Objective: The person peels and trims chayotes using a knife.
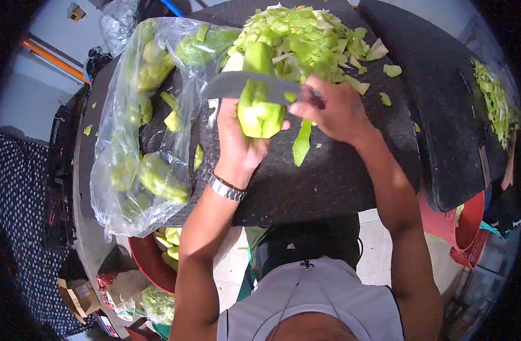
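Observation:
My left hand [241, 142] is wrapped round a partly peeled green chayote [261, 116], held upright over the dark table. A wide-bladed knife [237, 86] is gripped by its handle in my right hand [339, 109]; its blade lies across the chayote, slightly blurred. Below the knife hangs a long strip of peel [302, 146]. Just beyond my hands is a heap of green peelings [306, 42]. To the left, a clear plastic bag [104, 182] holds several whole chayotes [165, 177].
A second black table [442, 113] adjoins on the right, with shredded green pieces [493, 102] at its far edge. Under the table's left side stands a red tub [142, 258] with peeled pieces. Another red bucket [470, 219] is at the lower right. Loose peel scraps [392, 70] lie about.

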`<action>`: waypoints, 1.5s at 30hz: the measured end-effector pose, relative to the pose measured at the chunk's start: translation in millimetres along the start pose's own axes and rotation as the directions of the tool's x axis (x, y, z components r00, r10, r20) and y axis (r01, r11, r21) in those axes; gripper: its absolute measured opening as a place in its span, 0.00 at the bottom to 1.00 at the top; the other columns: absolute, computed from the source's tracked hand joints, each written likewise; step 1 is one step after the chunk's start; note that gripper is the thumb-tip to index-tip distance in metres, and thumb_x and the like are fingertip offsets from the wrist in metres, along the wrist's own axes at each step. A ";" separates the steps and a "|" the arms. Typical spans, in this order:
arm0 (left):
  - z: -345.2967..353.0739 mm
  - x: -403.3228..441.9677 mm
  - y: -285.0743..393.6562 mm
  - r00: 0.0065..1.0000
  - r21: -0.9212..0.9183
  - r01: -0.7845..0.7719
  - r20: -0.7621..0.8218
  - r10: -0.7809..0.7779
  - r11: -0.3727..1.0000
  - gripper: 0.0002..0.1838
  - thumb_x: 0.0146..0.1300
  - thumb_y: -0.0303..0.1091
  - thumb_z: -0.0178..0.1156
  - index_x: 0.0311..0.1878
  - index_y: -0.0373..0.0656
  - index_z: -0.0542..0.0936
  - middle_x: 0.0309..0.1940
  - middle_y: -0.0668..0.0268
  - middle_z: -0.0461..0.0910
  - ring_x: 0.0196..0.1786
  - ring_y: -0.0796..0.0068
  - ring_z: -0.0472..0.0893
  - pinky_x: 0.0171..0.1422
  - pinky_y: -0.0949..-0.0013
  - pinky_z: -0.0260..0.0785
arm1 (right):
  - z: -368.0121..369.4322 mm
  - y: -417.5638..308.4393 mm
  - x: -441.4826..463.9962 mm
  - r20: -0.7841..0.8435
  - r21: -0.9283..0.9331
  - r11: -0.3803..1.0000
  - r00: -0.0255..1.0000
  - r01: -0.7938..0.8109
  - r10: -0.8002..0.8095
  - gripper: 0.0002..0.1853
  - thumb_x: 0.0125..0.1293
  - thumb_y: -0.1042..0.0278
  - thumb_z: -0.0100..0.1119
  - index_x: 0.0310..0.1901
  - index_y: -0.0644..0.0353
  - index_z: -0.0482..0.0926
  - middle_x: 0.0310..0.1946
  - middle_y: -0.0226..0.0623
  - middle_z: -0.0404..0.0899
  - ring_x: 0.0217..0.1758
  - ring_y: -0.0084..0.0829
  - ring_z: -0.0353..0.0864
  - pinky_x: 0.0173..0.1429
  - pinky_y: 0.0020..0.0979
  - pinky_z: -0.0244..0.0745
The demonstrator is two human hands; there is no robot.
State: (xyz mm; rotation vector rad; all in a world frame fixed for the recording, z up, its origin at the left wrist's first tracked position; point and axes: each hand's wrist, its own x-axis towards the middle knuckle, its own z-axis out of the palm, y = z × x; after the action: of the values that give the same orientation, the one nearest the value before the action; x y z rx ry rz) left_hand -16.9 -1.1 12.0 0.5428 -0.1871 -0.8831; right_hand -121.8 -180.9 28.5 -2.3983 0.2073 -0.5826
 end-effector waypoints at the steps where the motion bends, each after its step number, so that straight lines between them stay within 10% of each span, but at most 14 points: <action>1: -5.4 3.5 -2.6 0.995 -0.020 -0.033 -0.091 0.031 0.999 0.25 0.77 0.52 0.53 0.64 0.42 0.75 0.51 0.59 0.84 0.50 0.60 0.86 0.51 0.55 0.83 | 3.6 -2.8 -2.2 0.089 0.013 1.000 0.996 0.010 -0.011 0.19 0.62 0.51 0.73 0.36 0.59 0.78 0.22 0.34 0.80 0.25 0.32 0.81 0.33 0.36 0.75; 18: 4.0 0.3 -1.6 0.991 0.018 0.082 0.104 -0.084 0.996 0.35 0.73 0.61 0.52 0.67 0.39 0.74 0.56 0.53 0.81 0.51 0.52 0.84 0.40 0.54 0.83 | -14.2 47.5 20.7 -0.176 -0.162 0.969 0.972 -0.186 0.157 0.34 0.64 0.26 0.62 0.42 0.57 0.82 0.29 0.48 0.85 0.36 0.54 0.88 0.43 0.49 0.81; 27: 7.9 6.5 -2.9 0.980 0.159 0.005 -0.195 0.026 0.987 0.32 0.74 0.63 0.54 0.65 0.44 0.77 0.52 0.58 0.85 0.51 0.63 0.85 0.55 0.52 0.78 | -18.0 29.8 15.9 0.107 0.146 0.825 0.838 -0.546 0.535 0.33 0.72 0.33 0.57 0.39 0.64 0.80 0.24 0.44 0.76 0.29 0.31 0.78 0.40 0.40 0.74; 35: -12.2 13.4 -4.8 0.985 0.044 -0.019 -0.173 0.026 0.999 0.28 0.74 0.58 0.56 0.61 0.43 0.79 0.51 0.57 0.85 0.51 0.61 0.86 0.58 0.54 0.80 | 13.1 -19.8 -16.8 -0.005 -0.007 0.968 0.968 0.251 -0.251 0.24 0.65 0.47 0.73 0.38 0.61 0.75 0.21 0.37 0.78 0.20 0.33 0.79 0.27 0.34 0.74; 45: 3.4 0.9 -2.8 0.992 0.023 -0.047 -0.118 0.050 0.999 0.28 0.75 0.61 0.55 0.56 0.43 0.81 0.45 0.60 0.88 0.46 0.63 0.88 0.54 0.60 0.81 | 30.4 -27.5 -24.3 0.064 -0.051 0.967 0.967 0.250 -0.246 0.28 0.57 0.47 0.80 0.41 0.60 0.72 0.20 0.30 0.80 0.21 0.34 0.83 0.26 0.35 0.77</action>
State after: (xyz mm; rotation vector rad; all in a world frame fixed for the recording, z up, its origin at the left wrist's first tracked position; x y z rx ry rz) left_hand -19.6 -4.5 13.4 0.6055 -0.1005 -0.7997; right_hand -129.5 -135.5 16.4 -2.5135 -0.1046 -0.6271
